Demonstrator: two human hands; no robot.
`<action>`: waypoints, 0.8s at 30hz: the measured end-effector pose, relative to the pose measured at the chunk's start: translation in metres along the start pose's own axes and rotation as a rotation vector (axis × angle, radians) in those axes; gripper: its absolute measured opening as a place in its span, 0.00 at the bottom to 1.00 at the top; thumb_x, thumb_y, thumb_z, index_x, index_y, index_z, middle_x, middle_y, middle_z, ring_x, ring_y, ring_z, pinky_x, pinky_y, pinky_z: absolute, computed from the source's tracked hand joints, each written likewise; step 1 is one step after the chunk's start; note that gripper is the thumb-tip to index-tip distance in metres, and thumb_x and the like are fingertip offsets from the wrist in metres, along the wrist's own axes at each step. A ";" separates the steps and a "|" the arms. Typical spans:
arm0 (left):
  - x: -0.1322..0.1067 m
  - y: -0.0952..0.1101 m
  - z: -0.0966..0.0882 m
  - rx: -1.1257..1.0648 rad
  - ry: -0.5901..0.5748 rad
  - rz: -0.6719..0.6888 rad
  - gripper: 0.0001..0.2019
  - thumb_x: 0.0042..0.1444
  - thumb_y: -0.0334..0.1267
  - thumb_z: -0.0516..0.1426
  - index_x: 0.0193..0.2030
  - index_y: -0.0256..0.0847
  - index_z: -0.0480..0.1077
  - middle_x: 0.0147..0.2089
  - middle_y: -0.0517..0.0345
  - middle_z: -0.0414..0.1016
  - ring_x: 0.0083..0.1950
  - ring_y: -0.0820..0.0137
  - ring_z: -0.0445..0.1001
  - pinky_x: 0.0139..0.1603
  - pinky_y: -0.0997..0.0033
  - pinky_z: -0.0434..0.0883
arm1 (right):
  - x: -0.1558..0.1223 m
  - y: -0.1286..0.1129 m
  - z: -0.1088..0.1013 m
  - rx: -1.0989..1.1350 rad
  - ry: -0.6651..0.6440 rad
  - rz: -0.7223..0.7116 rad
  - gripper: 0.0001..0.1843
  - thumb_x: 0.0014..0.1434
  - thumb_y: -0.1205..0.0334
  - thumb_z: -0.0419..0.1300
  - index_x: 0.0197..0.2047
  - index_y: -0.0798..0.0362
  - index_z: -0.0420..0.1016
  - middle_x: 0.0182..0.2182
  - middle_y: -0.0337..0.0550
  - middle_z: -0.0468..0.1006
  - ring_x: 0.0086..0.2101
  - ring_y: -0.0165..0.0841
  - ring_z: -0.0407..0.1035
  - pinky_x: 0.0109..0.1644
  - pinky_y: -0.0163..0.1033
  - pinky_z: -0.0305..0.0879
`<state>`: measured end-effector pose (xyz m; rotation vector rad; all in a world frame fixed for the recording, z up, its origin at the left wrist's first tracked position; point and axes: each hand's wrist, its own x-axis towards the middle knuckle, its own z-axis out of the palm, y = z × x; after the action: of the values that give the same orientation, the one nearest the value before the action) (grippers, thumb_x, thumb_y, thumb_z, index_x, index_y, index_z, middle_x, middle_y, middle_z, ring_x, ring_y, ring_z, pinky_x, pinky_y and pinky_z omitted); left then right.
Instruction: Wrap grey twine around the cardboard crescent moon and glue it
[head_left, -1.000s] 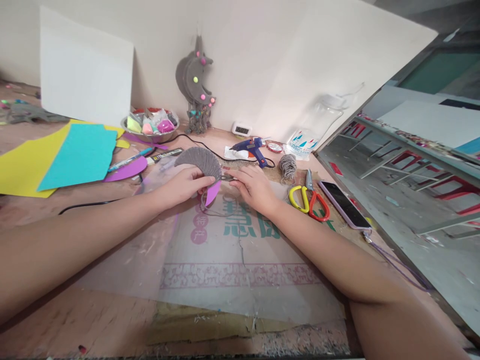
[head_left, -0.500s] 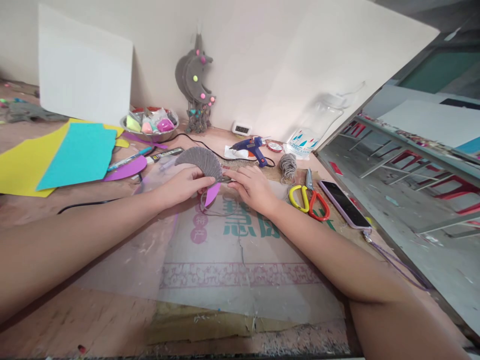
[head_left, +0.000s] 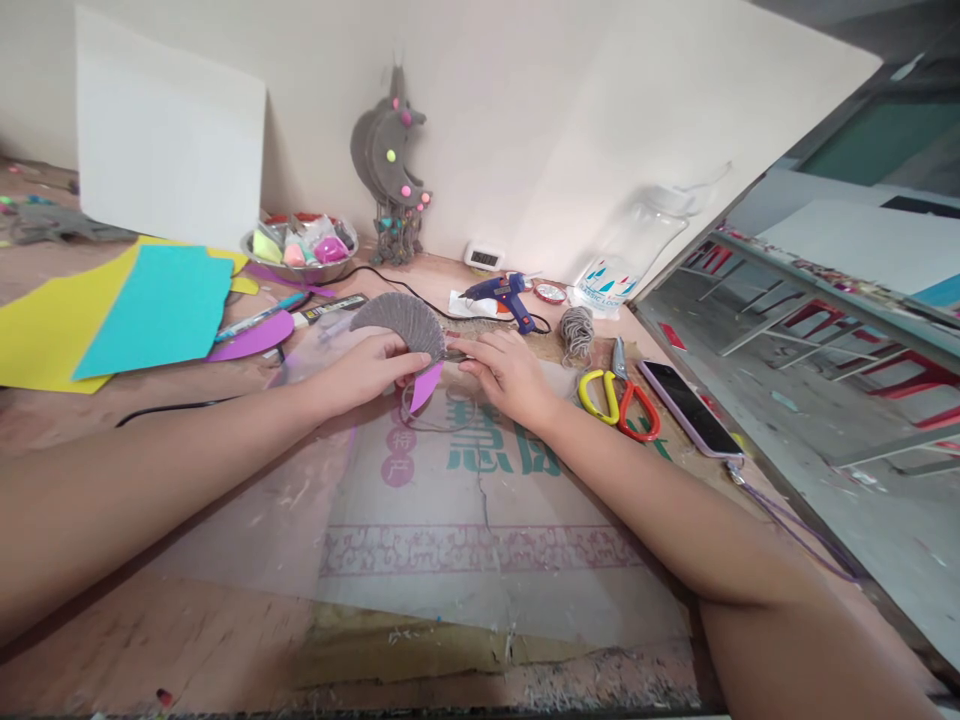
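A crescent (head_left: 405, 318) wound with grey yarn is gripped by my left hand (head_left: 379, 368), thumb on top and fingers underneath. Its lower tip shows bare purple foam, uncovered by yarn. My right hand (head_left: 502, 370) is closed just right of the crescent, its thumb and fingers pinching grey yarn (head_left: 454, 355) beside the crescent's edge. A loose loop of yarn hangs below the purple tip. Both hands are above a clear sheet over printed cardboard (head_left: 480, 500). Against the wall hangs a finished-looking grey moon ornament (head_left: 390, 150) with coloured balls.
Right of my hands lie a grey yarn ball (head_left: 577, 333), scissors (head_left: 621, 400) and a phone (head_left: 691, 408). Behind are a blue glue gun (head_left: 502, 295), its cord, a small clock (head_left: 484, 257) and a glass jar (head_left: 630, 240). Coloured foam sheets (head_left: 157, 310) and a bowl (head_left: 300, 262) lie left.
My right hand has shifted very slightly to the right with the yarn. The left hand and the crescent stay nearly still.
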<state>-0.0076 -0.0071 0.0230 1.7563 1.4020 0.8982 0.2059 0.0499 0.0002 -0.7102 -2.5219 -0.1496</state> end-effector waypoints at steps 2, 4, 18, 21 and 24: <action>0.000 -0.001 0.000 -0.021 0.008 0.002 0.15 0.53 0.43 0.55 0.19 0.38 0.66 0.21 0.61 0.67 0.26 0.73 0.66 0.27 0.73 0.62 | 0.000 0.000 0.000 -0.002 0.007 0.004 0.19 0.67 0.55 0.47 0.54 0.52 0.70 0.36 0.46 0.75 0.36 0.35 0.64 0.42 0.41 0.56; 0.000 -0.003 0.001 -0.048 0.004 -0.004 0.15 0.53 0.43 0.55 0.19 0.38 0.66 0.21 0.61 0.66 0.25 0.73 0.65 0.26 0.74 0.61 | -0.001 0.000 0.000 -0.011 0.004 0.008 0.19 0.67 0.55 0.47 0.54 0.52 0.70 0.35 0.46 0.75 0.36 0.36 0.64 0.42 0.41 0.56; 0.000 -0.006 0.002 -0.129 -0.043 -0.019 0.13 0.52 0.43 0.55 0.21 0.38 0.66 0.22 0.62 0.66 0.26 0.73 0.64 0.27 0.73 0.62 | 0.000 -0.001 -0.002 -0.027 -0.017 -0.008 0.19 0.67 0.55 0.46 0.53 0.52 0.72 0.34 0.46 0.76 0.35 0.35 0.63 0.41 0.41 0.55; 0.000 -0.006 0.002 -0.136 -0.055 -0.011 0.13 0.53 0.43 0.54 0.21 0.38 0.66 0.22 0.62 0.65 0.26 0.73 0.64 0.27 0.74 0.61 | 0.000 -0.002 -0.003 -0.035 -0.017 -0.010 0.19 0.67 0.55 0.47 0.51 0.53 0.73 0.35 0.46 0.76 0.35 0.35 0.64 0.40 0.41 0.55; 0.000 -0.004 0.001 -0.045 -0.035 0.002 0.14 0.53 0.43 0.54 0.20 0.38 0.66 0.21 0.61 0.66 0.26 0.73 0.65 0.27 0.73 0.61 | 0.000 -0.002 -0.002 -0.026 -0.003 -0.014 0.19 0.67 0.56 0.47 0.51 0.53 0.73 0.35 0.46 0.76 0.35 0.35 0.64 0.40 0.41 0.56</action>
<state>-0.0087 -0.0062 0.0194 1.7318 1.3478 0.8890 0.2057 0.0480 0.0024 -0.7041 -2.5323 -0.1860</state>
